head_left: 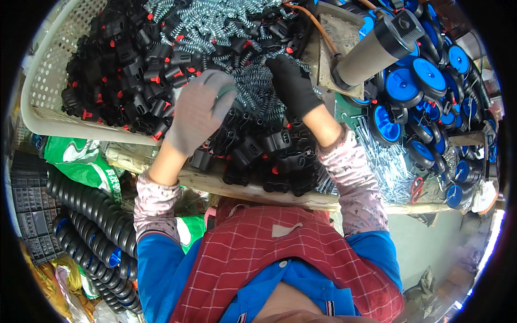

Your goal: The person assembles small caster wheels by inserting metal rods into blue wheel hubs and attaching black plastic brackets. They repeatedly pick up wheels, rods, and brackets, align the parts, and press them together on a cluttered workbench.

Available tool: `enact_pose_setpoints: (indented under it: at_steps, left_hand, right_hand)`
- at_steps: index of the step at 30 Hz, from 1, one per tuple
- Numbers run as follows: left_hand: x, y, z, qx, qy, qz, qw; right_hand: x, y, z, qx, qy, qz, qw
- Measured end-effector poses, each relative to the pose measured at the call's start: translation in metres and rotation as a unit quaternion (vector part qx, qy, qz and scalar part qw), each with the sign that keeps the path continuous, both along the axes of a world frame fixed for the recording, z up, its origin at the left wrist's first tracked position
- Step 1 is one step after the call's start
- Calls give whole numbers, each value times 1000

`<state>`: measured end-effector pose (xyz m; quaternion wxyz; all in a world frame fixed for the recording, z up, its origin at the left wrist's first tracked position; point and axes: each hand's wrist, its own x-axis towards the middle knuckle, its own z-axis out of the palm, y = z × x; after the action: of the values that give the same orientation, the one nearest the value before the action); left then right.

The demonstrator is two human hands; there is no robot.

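Observation:
My left hand [202,110], in a grey glove, is curled closed above the black plastic housings [134,67], many of which carry small red tabs. What its fingers hold, if anything, is hidden. To its right, my right hand [293,83] wears a black glove, its fingers drawn together at the edge of a heap of metal coil springs [250,86]. Whatever is between those fingertips is too small to make out. More black housings [247,153] lie in front of both hands, at the near side of the bench.
A white perforated basket [40,102] stands at the left. A grey cylinder [371,54] rises on a plate at the right, by blue-centred wheels [401,86]. Metal pins [385,161] and red-handled scissors [417,189] lie near the wooden bench edge [301,200]. Stacked black wheels [91,210] sit lower left.

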<state>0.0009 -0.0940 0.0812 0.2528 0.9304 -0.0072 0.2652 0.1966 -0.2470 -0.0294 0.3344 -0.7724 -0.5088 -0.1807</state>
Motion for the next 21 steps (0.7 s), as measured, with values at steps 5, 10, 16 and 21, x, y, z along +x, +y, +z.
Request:
enact_pose_setpoints:
  at_steps: [5,10,16,21]
  left_hand:
    - [42,4,-8,141,83,-21,986]
    - [59,0,-26,45,176,-19,983]
    - [64,-19,-12,-300,232,-106,919]
    - [52,-37,-1,-264,203,-139,933]
  right_hand:
    - [14,9,0,-221,47,25,974]
    - [-9,-15,18,-45,175,13,983]
    - [-41,-48,57,-16,418,78,905]
    - [-50,-71,71,-42,490,85,867]
